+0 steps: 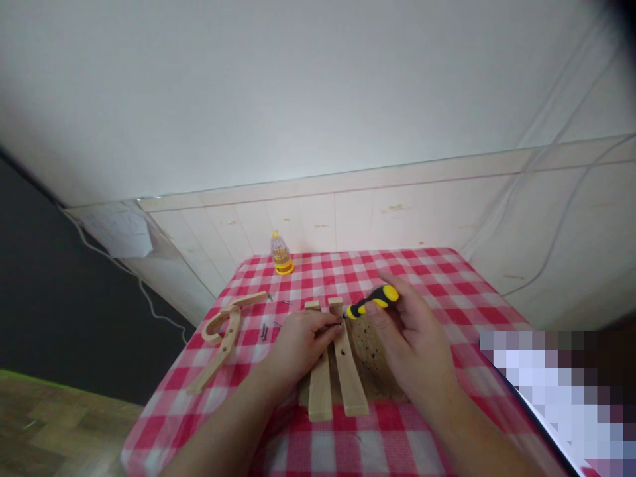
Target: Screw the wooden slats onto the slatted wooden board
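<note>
My right hand (412,344) is closed round a yellow and black screwdriver (372,302), whose tip points left at the top of two pale wooden slats (342,377). My left hand (301,341) rests on the slats with its fingers pinched at the screwdriver tip; what they pinch is too small to make out. The slats lie side by side over a brown wooden board with holes (370,351), on a table with a red and white checked cloth (437,278).
A curved wooden piece (221,334) lies at the table's left, with a few dark screws (264,329) beside it. A small yellow and clear container (281,254) stands at the far edge. A pale wall rises behind; a blurred patch covers the lower right.
</note>
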The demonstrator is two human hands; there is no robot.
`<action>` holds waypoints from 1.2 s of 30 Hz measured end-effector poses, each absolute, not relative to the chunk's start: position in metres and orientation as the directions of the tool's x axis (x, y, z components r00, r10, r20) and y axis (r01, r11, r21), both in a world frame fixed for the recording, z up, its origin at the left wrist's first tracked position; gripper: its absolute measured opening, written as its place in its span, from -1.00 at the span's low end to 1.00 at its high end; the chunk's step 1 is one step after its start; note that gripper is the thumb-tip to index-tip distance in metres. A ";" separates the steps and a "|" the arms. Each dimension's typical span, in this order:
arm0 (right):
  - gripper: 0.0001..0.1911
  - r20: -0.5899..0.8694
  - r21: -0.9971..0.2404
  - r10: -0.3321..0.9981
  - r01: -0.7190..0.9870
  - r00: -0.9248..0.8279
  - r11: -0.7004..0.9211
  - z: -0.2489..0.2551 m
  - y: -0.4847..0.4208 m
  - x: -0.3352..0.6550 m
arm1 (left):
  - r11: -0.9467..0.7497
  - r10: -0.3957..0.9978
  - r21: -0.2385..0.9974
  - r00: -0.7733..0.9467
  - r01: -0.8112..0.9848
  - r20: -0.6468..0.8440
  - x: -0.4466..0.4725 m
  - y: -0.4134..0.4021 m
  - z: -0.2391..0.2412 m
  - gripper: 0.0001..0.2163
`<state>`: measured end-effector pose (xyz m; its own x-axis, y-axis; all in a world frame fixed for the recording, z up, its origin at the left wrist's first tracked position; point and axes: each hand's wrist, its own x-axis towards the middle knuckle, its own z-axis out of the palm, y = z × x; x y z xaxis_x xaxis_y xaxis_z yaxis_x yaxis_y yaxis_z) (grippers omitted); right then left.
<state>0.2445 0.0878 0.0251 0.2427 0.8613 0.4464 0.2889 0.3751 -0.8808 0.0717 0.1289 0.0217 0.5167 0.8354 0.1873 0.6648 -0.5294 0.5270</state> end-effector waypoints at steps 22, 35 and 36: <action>-0.54 0.534 -0.758 0.835 0.511 0.128 0.406 0.027 0.086 0.247 | -0.510 0.848 0.578 0.484 0.637 0.216 0.072 0.128 0.019 -0.82; -0.45 0.617 -0.625 0.786 0.591 -0.026 0.510 0.031 0.088 0.243 | -0.522 0.840 0.576 0.498 0.629 0.218 0.073 0.127 0.019 -0.81; -0.43 0.618 -0.619 0.785 0.595 -0.035 0.513 0.032 0.088 0.242 | -0.522 0.839 0.580 0.500 0.625 0.216 0.073 0.128 0.019 -0.81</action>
